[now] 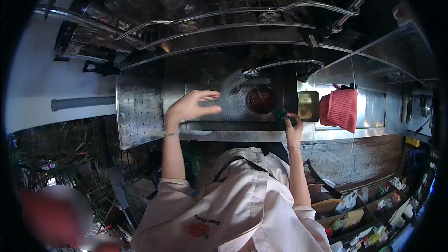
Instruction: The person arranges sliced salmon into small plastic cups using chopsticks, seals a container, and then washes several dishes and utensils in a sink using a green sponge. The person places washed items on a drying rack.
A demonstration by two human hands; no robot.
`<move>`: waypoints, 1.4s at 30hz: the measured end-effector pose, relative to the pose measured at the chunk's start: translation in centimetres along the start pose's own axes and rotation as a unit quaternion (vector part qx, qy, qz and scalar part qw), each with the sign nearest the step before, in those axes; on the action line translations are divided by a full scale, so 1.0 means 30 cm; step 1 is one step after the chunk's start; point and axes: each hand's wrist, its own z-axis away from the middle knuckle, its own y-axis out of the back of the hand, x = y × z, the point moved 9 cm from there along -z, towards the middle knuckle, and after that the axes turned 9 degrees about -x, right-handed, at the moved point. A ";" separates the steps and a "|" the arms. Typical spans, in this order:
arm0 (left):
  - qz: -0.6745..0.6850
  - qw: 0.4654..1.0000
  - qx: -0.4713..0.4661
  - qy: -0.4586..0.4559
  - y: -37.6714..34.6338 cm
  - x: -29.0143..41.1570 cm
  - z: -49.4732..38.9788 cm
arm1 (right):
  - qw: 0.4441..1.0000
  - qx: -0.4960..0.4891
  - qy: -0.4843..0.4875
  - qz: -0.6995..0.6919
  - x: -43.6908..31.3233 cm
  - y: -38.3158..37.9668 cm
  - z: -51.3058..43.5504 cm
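Observation:
My left hand (196,105) is raised over the left part of a stainless steel sink (224,135), fingers apart and nothing in them. My right hand (294,122) grips a dark green scouring pad (280,117) at the sink's right front corner. Between the hands, a round reddish-brown bowl or drain opening (261,100) shows in the basin; which of the two I cannot tell. Water sprays leftward into the basin from the head of a flexible metal faucet (251,72). Just right of my right hand stands a square metal container (308,106) with yellowish contents.
A red ribbed cloth (338,109) lies on the steel counter (376,112) at the right. A perforated steel drainboard (140,108) adjoins the sink's left side. Metal rails (224,12) run above the back edge. Divided shelves with bags and packets (350,201) stand low at the right.

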 end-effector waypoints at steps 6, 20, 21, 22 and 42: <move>-0.080 0.889 0.318 0.320 0.055 -1.122 -0.320 | 0.999 0.019 -0.051 0.005 -0.029 0.035 0.097; 0.290 0.852 0.433 -0.038 0.039 -1.585 -0.693 | 0.982 0.089 -0.164 -0.006 -0.018 0.151 0.338; 0.321 0.838 0.441 -0.034 0.008 -1.620 -0.646 | 0.988 0.065 -0.137 0.010 -0.019 0.150 0.321; 0.282 0.854 0.436 -0.020 0.000 -1.573 -0.626 | 0.989 0.072 -0.133 0.001 -0.019 0.144 0.321; -0.039 0.997 0.001 -0.069 -0.326 -0.615 -0.541 | 0.984 0.121 -0.040 -0.121 -0.137 0.091 0.283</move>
